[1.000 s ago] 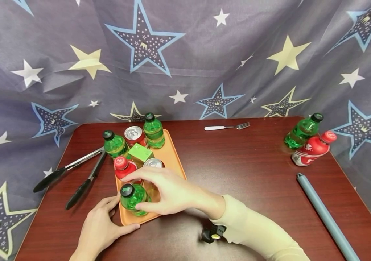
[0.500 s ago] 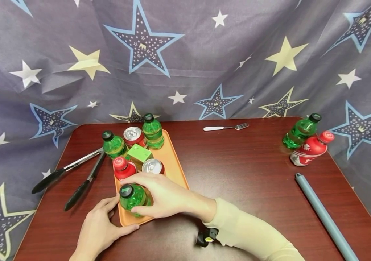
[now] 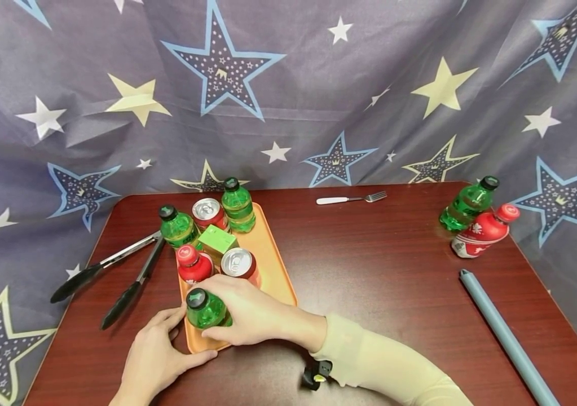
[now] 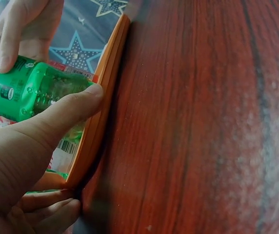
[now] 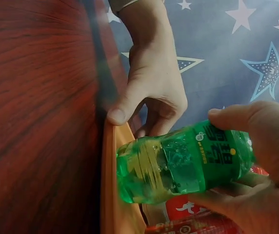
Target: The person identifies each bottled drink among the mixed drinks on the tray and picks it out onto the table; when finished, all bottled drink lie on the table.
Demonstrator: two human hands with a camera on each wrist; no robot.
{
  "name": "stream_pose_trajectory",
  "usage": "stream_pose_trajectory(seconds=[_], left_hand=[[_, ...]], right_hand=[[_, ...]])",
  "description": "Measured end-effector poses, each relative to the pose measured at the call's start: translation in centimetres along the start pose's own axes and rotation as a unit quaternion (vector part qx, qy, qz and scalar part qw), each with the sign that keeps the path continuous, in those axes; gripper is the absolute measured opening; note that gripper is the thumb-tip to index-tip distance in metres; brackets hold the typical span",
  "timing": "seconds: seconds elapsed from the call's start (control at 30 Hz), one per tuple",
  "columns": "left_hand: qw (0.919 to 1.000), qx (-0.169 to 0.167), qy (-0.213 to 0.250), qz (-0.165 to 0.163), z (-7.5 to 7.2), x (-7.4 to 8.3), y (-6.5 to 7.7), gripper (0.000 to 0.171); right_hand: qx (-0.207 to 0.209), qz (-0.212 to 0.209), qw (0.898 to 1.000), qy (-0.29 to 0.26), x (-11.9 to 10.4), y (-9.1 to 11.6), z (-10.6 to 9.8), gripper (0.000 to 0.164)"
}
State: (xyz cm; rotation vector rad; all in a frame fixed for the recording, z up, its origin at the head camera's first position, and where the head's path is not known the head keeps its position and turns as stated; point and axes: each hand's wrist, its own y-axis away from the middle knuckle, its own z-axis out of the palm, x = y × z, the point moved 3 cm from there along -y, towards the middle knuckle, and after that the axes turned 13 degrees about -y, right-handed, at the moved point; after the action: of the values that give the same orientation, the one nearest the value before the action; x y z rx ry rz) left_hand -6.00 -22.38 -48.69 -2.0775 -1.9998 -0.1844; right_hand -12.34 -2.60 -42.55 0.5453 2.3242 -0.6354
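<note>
My right hand (image 3: 247,310) grips a green soda bottle (image 3: 209,312) with a black cap, thumb on the near side and fingers round the far side. The bottle's base is at the near end of an orange tray (image 3: 275,270); the right wrist view shows its yellow-green lower part (image 5: 151,168). My left hand (image 3: 153,352) holds the tray's near left corner. In the left wrist view its thumb (image 4: 76,105) lies on the rim, with fingers curled at the corner. Beside my right hand stand a red-capped bottle (image 3: 194,265) and a red can (image 3: 239,265).
Farther back on the tray are a green box (image 3: 219,239), another can (image 3: 209,213) and two green bottles (image 3: 239,207). Tongs (image 3: 131,270) lie left of it. A fork (image 3: 351,198) lies at the back; two bottles (image 3: 481,231) and a grey rod (image 3: 509,338) are right.
My right hand has drawn closer round the green bottle and moved slightly nearer, showing more of the red can behind it. My left hand stays at the tray's corner.
</note>
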Motion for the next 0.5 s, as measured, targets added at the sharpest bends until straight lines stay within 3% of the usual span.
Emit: stream_pose_trajectory(seconds=[0.5], left_hand=[[1.0000, 0.008, -0.001, 0.002, -0.01, 0.12, 0.01, 0.111]], right_hand=[[-0.005, 0.006, 1.000, -0.013, -0.68, 0.70, -0.61, 0.058]])
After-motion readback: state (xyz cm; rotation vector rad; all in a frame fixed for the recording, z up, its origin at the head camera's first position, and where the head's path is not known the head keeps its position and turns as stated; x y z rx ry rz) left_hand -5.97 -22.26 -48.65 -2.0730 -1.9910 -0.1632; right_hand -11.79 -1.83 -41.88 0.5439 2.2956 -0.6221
